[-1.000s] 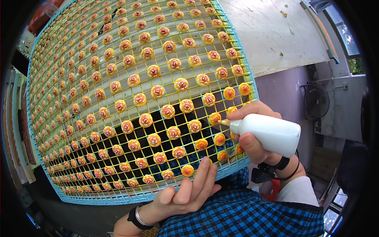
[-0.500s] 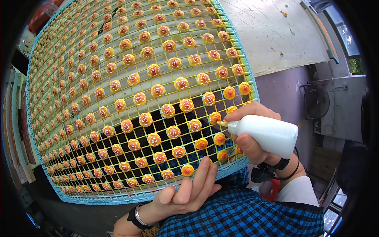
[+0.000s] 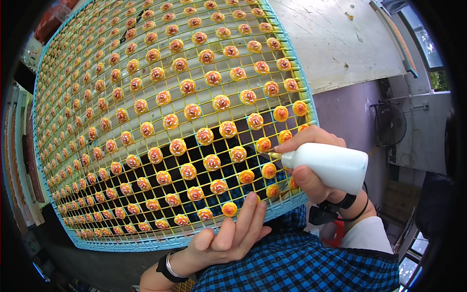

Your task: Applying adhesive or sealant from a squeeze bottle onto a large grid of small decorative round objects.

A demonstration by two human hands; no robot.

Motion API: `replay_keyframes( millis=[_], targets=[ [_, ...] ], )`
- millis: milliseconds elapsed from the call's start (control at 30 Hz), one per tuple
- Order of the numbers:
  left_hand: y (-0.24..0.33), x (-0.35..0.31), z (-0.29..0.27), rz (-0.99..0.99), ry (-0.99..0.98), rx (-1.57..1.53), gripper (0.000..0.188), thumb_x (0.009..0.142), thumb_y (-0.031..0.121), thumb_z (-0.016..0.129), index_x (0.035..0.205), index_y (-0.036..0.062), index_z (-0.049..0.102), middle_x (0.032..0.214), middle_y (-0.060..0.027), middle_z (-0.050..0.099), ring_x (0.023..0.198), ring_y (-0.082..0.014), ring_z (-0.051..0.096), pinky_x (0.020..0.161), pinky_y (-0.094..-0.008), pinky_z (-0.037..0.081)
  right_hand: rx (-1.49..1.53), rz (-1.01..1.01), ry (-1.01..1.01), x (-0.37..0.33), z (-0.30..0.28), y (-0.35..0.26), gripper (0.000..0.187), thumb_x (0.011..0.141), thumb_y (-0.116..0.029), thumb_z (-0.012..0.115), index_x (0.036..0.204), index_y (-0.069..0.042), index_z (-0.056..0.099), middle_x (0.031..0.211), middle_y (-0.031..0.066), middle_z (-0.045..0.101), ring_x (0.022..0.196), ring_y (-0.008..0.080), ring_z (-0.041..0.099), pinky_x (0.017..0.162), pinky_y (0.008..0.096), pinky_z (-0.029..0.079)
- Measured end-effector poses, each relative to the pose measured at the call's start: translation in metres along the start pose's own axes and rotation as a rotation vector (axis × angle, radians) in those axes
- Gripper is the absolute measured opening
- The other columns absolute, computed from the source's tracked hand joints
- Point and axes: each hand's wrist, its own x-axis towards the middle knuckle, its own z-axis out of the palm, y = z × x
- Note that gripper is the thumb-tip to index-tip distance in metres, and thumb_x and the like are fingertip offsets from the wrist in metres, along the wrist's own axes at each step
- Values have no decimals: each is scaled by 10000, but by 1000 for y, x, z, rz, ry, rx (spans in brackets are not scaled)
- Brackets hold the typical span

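A large wire grid panel point(image 3: 146, 244) with a pale blue woven rim leans before me, its yellow-green wires dotted with orange-and-yellow flower-like knobs point(image 3: 221, 103). Most knobs carry small white dashes; several near the lower right corner are without them, as far as I can see. My right hand point(image 3: 314, 168) is wrapped round a white squeeze bottle point(image 3: 333, 165). The bottle's thin yellowish tip points left, just beside and below a knob point(image 3: 263, 144). My left hand point(image 3: 236, 233) lies at the panel's near rim, fingers stretched and apart, fingertips by an unmarked knob point(image 3: 229, 209).
Behind the panel's right side is a whitish, stained board or tabletop point(image 3: 340, 44). A black fan point(image 3: 390, 124) stands at the right by the wall. A black cord hangs at my right wrist. Long strips point(image 3: 19, 146) stand at the far left.
The bottle tip has moved slightly down, off the knob it was at. The panel has shifted a little to the left. My left hand is nearly still.
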Motion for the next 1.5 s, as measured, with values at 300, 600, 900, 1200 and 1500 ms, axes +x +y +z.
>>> replay_keyframes(
  millis=[300,600,900,1200,1500],
  targets=[
    [-1,-2,2,22,-7,60,419,904,544,407,1082,258,658,1148,108,636,901,-95,322,834,-318,225,-54,-57,11,-1,2,2,161,751,-164,704,775,-21,634,764,88,633,560,208,622,488,283,488],
    [1,-1,0,-8,-2,-10,422,886,538,481,1064,210,678,1182,62,622,891,-94,339,810,-292,230,89,256,-24,-11,-8,-5,449,848,-439,584,940,1,588,827,89,642,750,139,607,700,265,473],
    [-1,0,-1,3,-11,-4,430,885,543,478,1071,208,674,1168,66,628,866,-90,336,802,-293,236,39,107,45,-9,-1,0,189,774,-204,700,809,-25,651,776,88,637,572,206,636,518,283,504],
    [0,-1,-1,-13,-9,-14,426,882,539,486,1079,210,672,1165,67,628,872,-85,343,805,-288,237,59,131,36,-7,-3,-2,174,775,-177,697,796,-14,642,782,91,638,576,206,636,521,283,506],
    [1,0,-2,-15,-18,-14,421,880,542,485,1071,218,674,1160,76,628,880,-89,340,814,-284,238,40,93,41,-5,-4,0,171,774,-176,694,779,-14,640,778,100,634,582,217,635,527,289,510]
  ],
)
